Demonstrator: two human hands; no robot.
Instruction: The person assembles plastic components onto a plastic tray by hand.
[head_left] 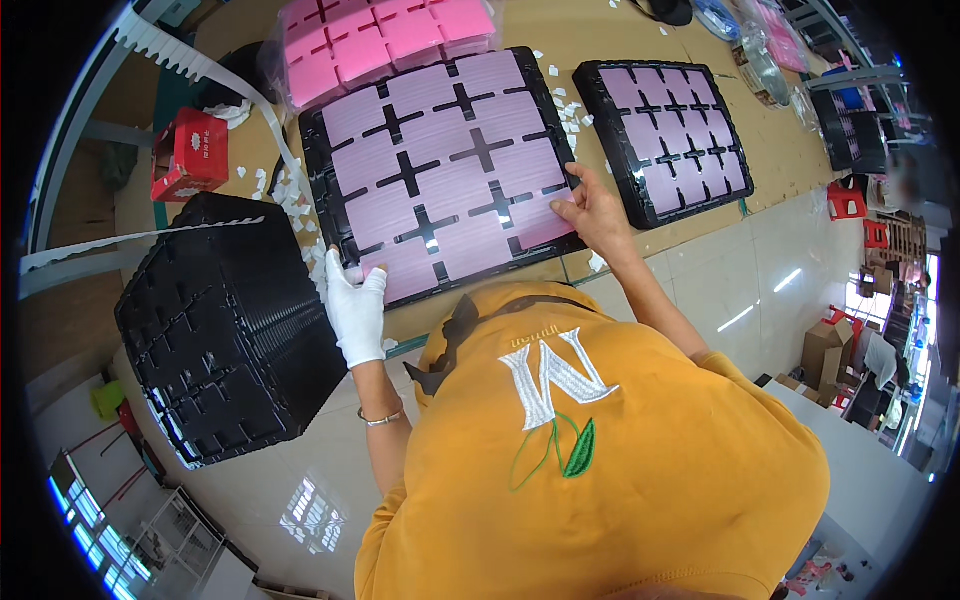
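- While both hands rest at the near end of a black tray [548,108], it lies on the brown desk [590,35], right in front of the person.
- Lilac pieces [436,137] fill its compartments, with dark cross-shaped gaps between them.
- The left hand [356,305], in a white glove, touches the tray's near left corner, thumb and fingers partly spread; whether it grips firmly, I cannot tell.
- The right hand [597,215], bare, is half open at the near right edge, thumb over a lilac piece, index finger by the rim; its hold is unclear too.
- A second tray [608,140], likewise filled, lies just to the right.
- Stacked black trays [215,330] stand to the left.
- Pink sheets [360,50] lie behind, near a red box [190,155] and white scraps [290,190].
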